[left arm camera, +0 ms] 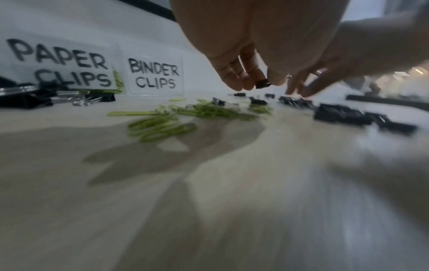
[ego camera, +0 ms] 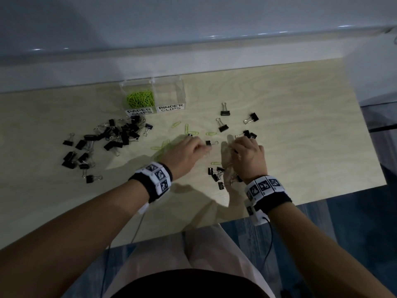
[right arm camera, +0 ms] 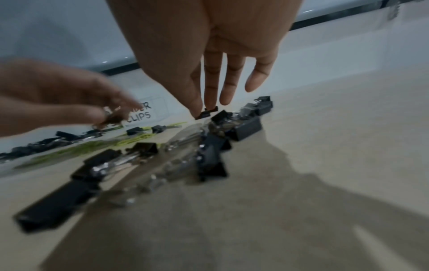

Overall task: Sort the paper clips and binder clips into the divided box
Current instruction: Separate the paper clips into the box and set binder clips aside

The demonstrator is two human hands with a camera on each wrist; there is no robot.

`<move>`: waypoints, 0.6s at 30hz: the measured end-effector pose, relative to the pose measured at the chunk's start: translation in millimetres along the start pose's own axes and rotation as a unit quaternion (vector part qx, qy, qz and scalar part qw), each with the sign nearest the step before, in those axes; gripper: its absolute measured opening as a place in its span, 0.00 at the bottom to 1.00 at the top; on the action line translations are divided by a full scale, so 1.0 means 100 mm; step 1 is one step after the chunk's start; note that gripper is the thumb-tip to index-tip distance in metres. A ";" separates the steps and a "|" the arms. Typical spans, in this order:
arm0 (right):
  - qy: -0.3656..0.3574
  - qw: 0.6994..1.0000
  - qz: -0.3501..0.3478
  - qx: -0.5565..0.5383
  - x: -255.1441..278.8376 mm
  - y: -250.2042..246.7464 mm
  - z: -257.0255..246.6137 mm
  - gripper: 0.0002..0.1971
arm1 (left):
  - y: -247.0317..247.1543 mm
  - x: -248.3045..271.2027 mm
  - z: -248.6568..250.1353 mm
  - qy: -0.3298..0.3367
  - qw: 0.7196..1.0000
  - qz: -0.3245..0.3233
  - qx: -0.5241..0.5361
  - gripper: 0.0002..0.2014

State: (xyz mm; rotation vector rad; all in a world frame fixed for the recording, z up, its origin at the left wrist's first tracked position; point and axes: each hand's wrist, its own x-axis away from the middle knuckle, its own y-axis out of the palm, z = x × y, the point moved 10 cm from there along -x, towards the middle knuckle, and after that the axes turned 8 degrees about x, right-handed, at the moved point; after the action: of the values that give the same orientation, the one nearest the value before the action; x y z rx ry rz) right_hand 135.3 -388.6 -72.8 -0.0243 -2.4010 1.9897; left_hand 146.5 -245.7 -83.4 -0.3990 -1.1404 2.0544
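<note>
I am working both hands over the middle of the table (ego camera: 300, 100), picking binder clips out of the loose scatter. My left hand (ego camera: 189, 150) is pinching a small black clip (left arm camera: 263, 84) between thumb and fingertips, just above the green paper clips (left arm camera: 162, 124). My right hand (ego camera: 249, 155) is pinching another black clip (right arm camera: 206, 112) with thumb and forefinger, its other fingers hanging straight, right over the clump (right arm camera: 209, 146) by that wrist.

To do this well, I am judging that each pinch should close on the black body, not the wire handles, and lift straight up so tangled neighbours drop free.

The box (ego camera: 153, 97) is standing at the far edge, well apart from both hands, its long axis running left to right, labels facing me; paper clips fill the left half and the right half looks empty. Which way each held clip points is too blurred to tell.
</note>
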 end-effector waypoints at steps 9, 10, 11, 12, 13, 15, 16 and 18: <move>-0.082 0.995 -0.007 -0.051 -0.19 0.14 -0.63 0.15 | -0.58 -0.75 -0.16 -0.101 0.990 0.063 0.082 0.18; -0.080 0.996 -0.008 -0.044 -0.20 0.15 -0.62 0.14 | -0.55 -0.75 -0.19 -0.103 0.989 0.052 0.091 0.18; -0.081 0.996 -0.004 -0.041 -0.21 0.13 -0.60 0.13 | -0.54 -0.71 -0.23 -0.104 0.989 0.047 0.096 0.17; -0.078 0.996 0.002 -0.045 -0.20 0.07 -0.57 0.15 | -0.52 -0.64 -0.29 -0.104 0.989 0.045 0.096 0.16; -0.069 0.996 0.010 -0.047 -0.19 0.02 -0.51 0.17 | -0.50 -0.55 -0.35 -0.102 0.990 0.041 0.091 0.15; -0.041 0.999 0.013 -0.032 -0.15 -0.06 -0.33 0.17 | -0.40 -0.35 -0.46 -0.094 0.992 0.012 0.080 0.15; -0.027 1.000 0.008 -0.014 -0.13 -0.06 -0.23 0.13 | -0.34 -0.26 -0.50 -0.090 0.993 -0.008 0.074 0.15; 0.006 1.000 -0.003 0.022 -0.12 -0.01 -0.05 0.06 | -0.25 -0.15 -0.55 -0.083 0.994 -0.031 0.058 0.14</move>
State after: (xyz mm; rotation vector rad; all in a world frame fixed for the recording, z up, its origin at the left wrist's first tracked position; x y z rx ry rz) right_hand 147.5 -384.4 -70.8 -0.0290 -2.3473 2.0327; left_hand 200.0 -215.2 -94.4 -0.1360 -1.1082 2.1173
